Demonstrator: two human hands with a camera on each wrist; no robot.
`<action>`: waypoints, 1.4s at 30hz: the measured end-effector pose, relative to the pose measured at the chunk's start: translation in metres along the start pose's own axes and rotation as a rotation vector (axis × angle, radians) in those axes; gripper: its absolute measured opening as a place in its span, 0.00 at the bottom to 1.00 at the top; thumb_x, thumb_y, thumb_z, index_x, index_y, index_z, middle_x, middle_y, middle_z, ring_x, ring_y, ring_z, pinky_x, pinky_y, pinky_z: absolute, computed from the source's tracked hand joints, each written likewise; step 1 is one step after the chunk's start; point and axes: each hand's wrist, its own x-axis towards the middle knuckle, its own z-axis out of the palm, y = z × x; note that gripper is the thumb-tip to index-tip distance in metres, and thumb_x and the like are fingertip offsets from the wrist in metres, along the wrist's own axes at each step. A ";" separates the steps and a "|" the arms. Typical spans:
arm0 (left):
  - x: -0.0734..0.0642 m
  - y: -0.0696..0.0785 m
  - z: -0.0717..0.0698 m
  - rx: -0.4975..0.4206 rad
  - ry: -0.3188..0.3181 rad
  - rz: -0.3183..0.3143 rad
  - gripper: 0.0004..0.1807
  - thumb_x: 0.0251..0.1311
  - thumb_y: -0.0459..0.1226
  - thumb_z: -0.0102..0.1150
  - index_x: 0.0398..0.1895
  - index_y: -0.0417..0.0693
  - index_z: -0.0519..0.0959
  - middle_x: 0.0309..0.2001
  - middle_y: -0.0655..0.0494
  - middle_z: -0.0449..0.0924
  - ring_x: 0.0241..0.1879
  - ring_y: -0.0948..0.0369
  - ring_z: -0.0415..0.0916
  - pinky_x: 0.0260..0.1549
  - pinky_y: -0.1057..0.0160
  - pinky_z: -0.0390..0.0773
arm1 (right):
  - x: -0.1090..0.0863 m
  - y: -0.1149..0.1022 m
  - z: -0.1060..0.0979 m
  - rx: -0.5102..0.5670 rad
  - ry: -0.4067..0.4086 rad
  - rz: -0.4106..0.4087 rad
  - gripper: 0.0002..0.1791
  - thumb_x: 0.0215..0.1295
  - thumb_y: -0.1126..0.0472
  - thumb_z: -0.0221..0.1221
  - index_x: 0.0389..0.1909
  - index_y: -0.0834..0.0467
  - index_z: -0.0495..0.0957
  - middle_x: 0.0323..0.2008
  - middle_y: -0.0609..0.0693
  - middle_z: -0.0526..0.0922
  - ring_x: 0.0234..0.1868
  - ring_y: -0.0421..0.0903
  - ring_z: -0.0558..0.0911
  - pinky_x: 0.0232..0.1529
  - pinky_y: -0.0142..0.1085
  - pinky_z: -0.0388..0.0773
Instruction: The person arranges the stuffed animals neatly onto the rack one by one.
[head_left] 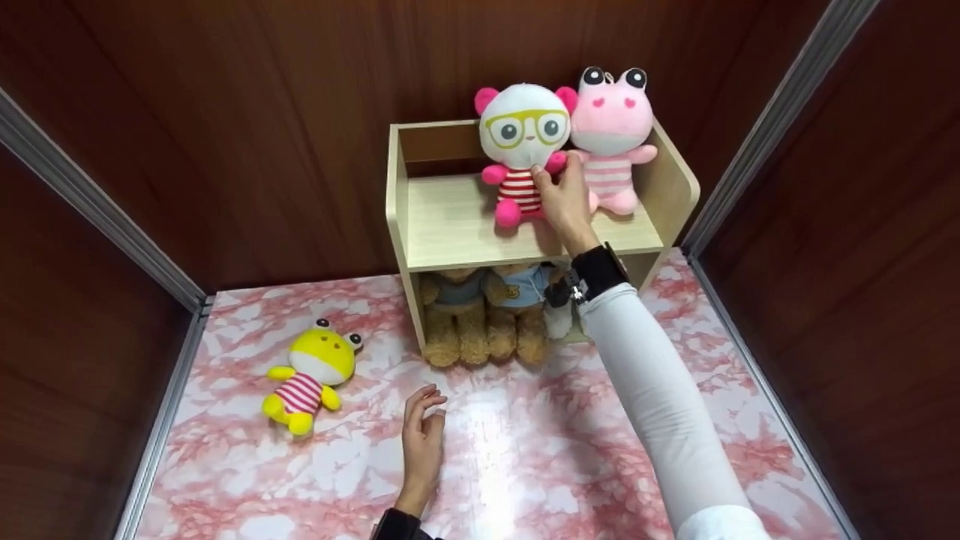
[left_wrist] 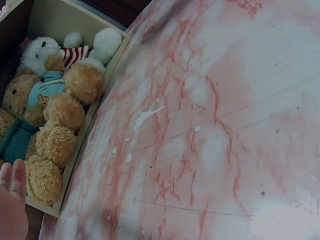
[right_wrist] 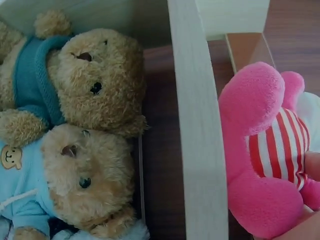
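On the upper shelf sits a white and pink panda plush with yellow glasses and a red striped shirt. My right hand grips its side near the arm, thumb in front. In the right wrist view the panda plush shows its pink legs and striped belly at the shelf board. Just right of it a pink frog plush sits upright against the side panel. My left hand hovers over the floor with loosely bent fingers, holding nothing. To its left a yellow frog plush lies on its back.
The small wooden shelf stands against the brown wall. Its lower compartment holds a teddy bear in a teal top, another in light blue, and a white plush. Pink marbled flooring lies in front.
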 end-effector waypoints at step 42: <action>0.045 0.061 -0.052 0.118 0.162 0.092 0.11 0.67 0.18 0.50 0.46 0.27 0.80 0.63 0.32 0.70 0.61 0.50 0.71 0.52 0.73 0.73 | -0.172 0.108 -0.070 0.055 0.301 -0.438 0.20 0.74 0.76 0.52 0.65 0.75 0.68 0.64 0.69 0.75 0.61 0.61 0.76 0.65 0.41 0.73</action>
